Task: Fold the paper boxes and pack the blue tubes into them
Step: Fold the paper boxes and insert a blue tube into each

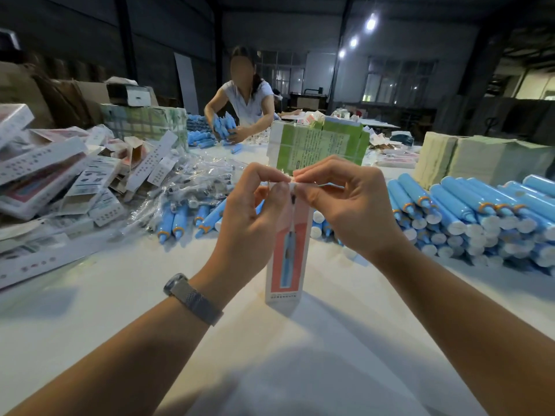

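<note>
Paper box (287,250) is stood upright on the white table (300,355), its top flap pinched by left hand (255,217) and right hand (345,211), likely so it can be tucked shut, while blue tubes (468,217) are stacked near on the right.

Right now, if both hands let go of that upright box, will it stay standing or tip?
Probably tips: the box is tall and narrow, and its bottom end looks pointed. Likely light, thin printed card that dents easily. Both the left hand and the right hand pinch its top flap, so they may be steadying it.
</note>
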